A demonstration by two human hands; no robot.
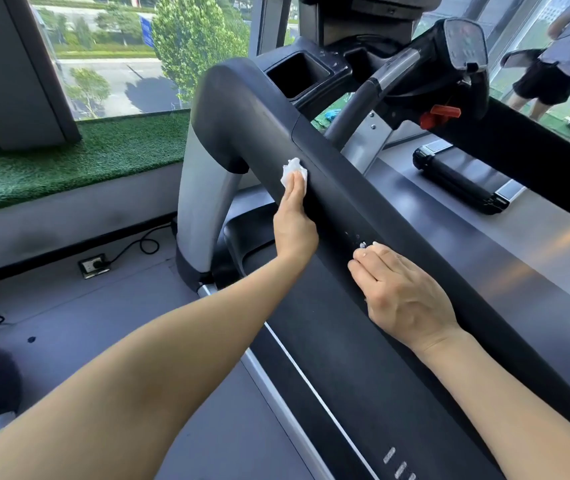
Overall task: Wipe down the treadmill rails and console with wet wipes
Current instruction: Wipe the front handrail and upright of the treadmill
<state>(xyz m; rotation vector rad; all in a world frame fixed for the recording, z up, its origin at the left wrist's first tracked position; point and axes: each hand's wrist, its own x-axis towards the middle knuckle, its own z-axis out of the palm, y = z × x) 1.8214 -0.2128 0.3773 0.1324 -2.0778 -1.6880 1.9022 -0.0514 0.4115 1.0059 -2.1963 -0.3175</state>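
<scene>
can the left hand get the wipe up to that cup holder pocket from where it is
Probably yes. The left hand presses the wipe on the rail, and the cup holder lies farther up with nothing between.

Sunlit windows (110, 46), green turf ledge (68, 168), grey floor (103, 306).

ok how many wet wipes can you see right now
1. A crumpled white wet wipe is under the left hand's fingertips, pressed against the near treadmill rail. The right hand rests on that rail without one showing; others could be hidden.
</scene>
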